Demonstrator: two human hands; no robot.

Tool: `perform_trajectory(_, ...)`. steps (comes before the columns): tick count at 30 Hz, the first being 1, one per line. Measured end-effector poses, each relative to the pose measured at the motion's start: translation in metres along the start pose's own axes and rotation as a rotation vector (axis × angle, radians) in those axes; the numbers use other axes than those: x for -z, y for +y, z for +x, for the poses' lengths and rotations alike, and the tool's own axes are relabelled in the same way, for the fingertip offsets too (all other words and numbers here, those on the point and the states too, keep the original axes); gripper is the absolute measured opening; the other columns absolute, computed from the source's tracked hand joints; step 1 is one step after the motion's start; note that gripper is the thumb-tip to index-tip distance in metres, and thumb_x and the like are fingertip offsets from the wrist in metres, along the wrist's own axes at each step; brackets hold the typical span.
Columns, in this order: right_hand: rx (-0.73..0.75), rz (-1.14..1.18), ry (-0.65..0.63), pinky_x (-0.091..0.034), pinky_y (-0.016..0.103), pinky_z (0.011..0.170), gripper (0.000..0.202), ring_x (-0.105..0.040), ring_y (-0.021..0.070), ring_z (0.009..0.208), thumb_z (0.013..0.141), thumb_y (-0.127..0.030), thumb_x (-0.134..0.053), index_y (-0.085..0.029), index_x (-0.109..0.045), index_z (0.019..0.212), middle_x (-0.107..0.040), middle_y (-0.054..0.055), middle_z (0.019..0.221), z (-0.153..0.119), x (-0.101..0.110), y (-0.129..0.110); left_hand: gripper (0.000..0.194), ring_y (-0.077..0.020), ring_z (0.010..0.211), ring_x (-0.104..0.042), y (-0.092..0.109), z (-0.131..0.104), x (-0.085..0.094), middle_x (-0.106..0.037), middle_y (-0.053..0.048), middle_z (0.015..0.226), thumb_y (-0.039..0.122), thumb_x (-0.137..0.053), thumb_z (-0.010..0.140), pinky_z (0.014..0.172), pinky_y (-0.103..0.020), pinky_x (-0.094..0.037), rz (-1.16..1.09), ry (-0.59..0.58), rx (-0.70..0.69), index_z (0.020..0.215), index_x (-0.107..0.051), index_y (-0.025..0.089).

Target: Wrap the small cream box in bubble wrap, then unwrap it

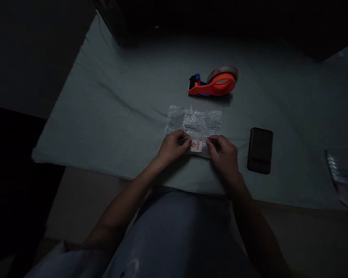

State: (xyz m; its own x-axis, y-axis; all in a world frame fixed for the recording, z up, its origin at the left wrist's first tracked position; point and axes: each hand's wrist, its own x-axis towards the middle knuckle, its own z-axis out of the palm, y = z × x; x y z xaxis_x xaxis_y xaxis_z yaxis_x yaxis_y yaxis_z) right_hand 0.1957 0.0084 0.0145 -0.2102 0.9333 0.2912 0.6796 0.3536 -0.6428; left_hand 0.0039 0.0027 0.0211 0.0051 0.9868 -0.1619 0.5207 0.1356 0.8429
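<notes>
A sheet of bubble wrap (194, 122) lies on the cloth-covered table near its front edge. On its near part rests a small pale packet (196, 145) with red print. My left hand (175, 144) pinches the bubble wrap at the left of the packet, thumb and fingers pressed together. Over on the packet's right side, my right hand (224, 152) grips the wrap in the same way. The near edge of the wrap lies between and below both hands.
Beyond the wrap stands an orange and blue tape dispenser (217, 84) with a roll of tape. A dark phone-like object (260, 150) lies right of my right hand. Shiny clear plastic (343, 166) is at the far right of the pale green cloth (104, 127).
</notes>
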Motion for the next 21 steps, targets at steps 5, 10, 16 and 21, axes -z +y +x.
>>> perform_trajectory(5, 0.232, -0.176, 0.097, -0.046, 0.043, 0.091, 0.017, -0.057, 0.0242, 0.099, 0.086, -0.017, -0.055, -0.018, -0.062, 0.102, -0.066, 0.010, 0.099, -0.011, -0.003, -0.014, 0.007, -0.0122, 0.074, -0.062, -0.001, 0.001, -0.003, -0.067, 0.000, 0.077, 0.022, -0.059, 0.079, 0.070, -0.022, -0.045, -0.065, -0.001, 0.031, 0.078, -0.062, 0.015)
perform_trajectory(10, 0.334, -0.270, -0.188, -0.044, 0.041, 0.094, 0.029, -0.054, 0.0251, 0.105, 0.088, -0.020, -0.055, -0.014, -0.059, 0.116, -0.064, 0.012, 0.111, -0.024, -0.009, -0.029, 0.014, -0.0125, 0.073, -0.060, -0.004, 0.002, 0.005, -0.066, 0.000, 0.077, 0.030, -0.058, 0.082, 0.067, -0.022, -0.043, -0.020, -0.038, 0.020, 0.079, -0.061, 0.016)
perform_trajectory(16, 0.309, -0.397, -0.329, -0.041, 0.045, 0.097, 0.037, -0.048, 0.0270, 0.106, 0.088, -0.021, -0.054, -0.017, -0.057, 0.124, -0.059, 0.014, 0.114, -0.019, -0.009, -0.036, 0.028, -0.0165, 0.070, -0.057, -0.018, -0.005, 0.030, -0.060, -0.002, 0.073, 0.042, -0.056, 0.083, 0.071, -0.030, -0.046, 0.254, -0.091, 0.084, 0.071, -0.058, 0.017)
perform_trajectory(21, 0.298, -0.441, -0.382, -0.032, 0.052, 0.107, 0.040, -0.047, 0.0269, 0.107, 0.088, -0.024, -0.055, -0.021, -0.056, 0.128, -0.057, 0.013, 0.113, -0.016, -0.007, -0.041, 0.021, -0.0252, 0.114, -0.053, -0.025, -0.011, 0.035, -0.057, -0.012, 0.115, 0.036, -0.061, 0.079, 0.103, -0.038, -0.040, 0.339, 0.070, 0.033, 0.081, -0.064, 0.016)
